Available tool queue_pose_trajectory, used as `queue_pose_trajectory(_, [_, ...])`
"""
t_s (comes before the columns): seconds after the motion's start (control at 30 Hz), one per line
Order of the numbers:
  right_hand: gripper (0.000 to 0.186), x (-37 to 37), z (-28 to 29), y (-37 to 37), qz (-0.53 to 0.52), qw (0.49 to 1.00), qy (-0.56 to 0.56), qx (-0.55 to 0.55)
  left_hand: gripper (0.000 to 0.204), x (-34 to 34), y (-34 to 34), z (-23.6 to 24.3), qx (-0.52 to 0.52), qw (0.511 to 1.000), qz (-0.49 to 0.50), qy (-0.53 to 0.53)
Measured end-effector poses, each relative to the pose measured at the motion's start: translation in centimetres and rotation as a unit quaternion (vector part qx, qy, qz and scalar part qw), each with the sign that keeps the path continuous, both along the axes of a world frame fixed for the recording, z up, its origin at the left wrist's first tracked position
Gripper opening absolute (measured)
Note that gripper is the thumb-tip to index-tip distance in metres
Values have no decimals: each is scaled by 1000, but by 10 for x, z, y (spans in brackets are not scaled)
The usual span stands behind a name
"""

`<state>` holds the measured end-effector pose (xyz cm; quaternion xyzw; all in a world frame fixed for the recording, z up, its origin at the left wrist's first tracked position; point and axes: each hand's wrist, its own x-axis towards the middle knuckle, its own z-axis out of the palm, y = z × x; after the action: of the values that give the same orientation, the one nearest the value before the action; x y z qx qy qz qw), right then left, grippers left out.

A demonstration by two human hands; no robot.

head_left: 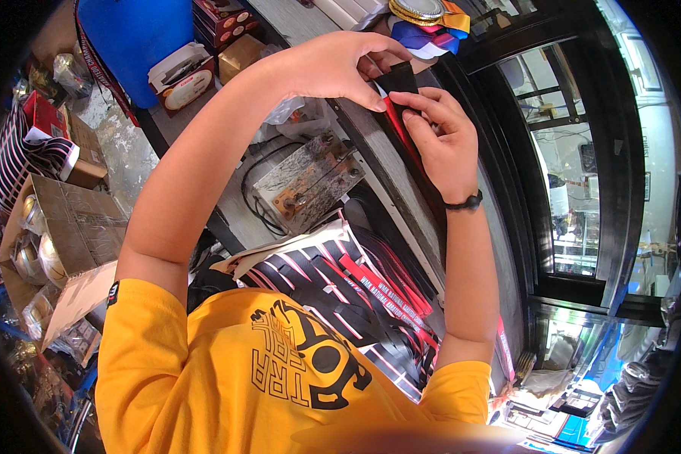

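My left hand curls around the upper end of a black and red ribbon, its thumb beside the red stripe. Just below and to the right, my right hand pinches the same ribbon with thumb and fingers. The ribbon runs down along the dark edge of the workbench, partly hidden by my right hand. Gold medals with coloured ribbons lie just above my hands. Below them sits a worn metal block with a black cable.
A pile of printed ribbons lies near my body. At the back left are a blue plastic object and small boxes. An open carton stands at the left. A black-framed glass panel borders the bench on the right.
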<state>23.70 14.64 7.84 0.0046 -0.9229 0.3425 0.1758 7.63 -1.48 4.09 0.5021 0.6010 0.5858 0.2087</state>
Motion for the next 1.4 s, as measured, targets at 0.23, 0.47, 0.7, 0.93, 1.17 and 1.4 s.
queue_pose_trajectory(0.23, [27,0,3,-4,-19,1000,-7,7,73,-1,-2,1,-10,1000,-1,3])
queue_pose_trajectory(0.47, [28,0,2,-3,-12,1000,-2,2,71,-1,1,-1,-10,1000,21,11])
queue_pose_trajectory(0.7, [31,-2,1,0,14,1000,9,7,71,-1,-1,1,-17,1000,12,19])
queue_pose_trajectory(0.93, [31,-2,3,-3,-10,1000,9,5,73,-3,-3,0,-9,1000,-6,11])
queue_pose_trajectory(1.17, [32,-2,3,-3,-11,1000,7,13,72,-4,-1,-2,-10,1000,-2,-5])
queue_pose_trajectory(1.4, [32,-2,3,-3,-12,1000,-5,3,71,-3,-1,-2,-11,1000,4,-6])
